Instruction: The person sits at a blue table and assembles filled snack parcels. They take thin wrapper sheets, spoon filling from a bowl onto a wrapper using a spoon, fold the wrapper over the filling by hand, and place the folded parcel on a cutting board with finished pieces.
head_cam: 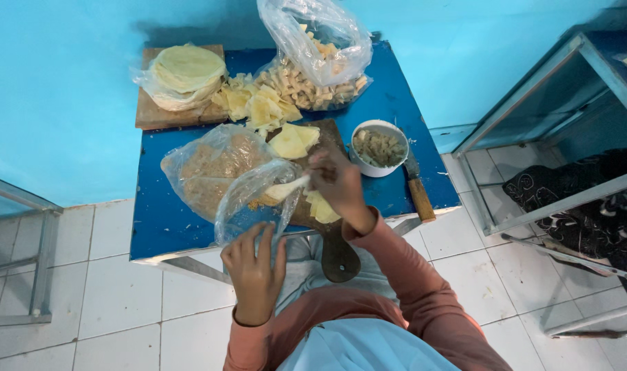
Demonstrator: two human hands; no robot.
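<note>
So: left hand (253, 275) grips the open clear bag (255, 199) at the blue table's (155, 227) near edge. Right hand (337, 182), closed on a pale spoon (286, 189), dips into it. Cut wrappers (255, 106) piled behind, one on the board (327, 134); bowl of filling (377, 148) still full. Looks early.

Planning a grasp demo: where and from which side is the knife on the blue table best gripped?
By its wooden handle. The knife lies flat along the blue table's right edge, handle toward the person and near the front corner, blade running back beside the white bowl. Probably come from the front right, fingers closing across the handle; the bowl crowds the blade end.
</note>
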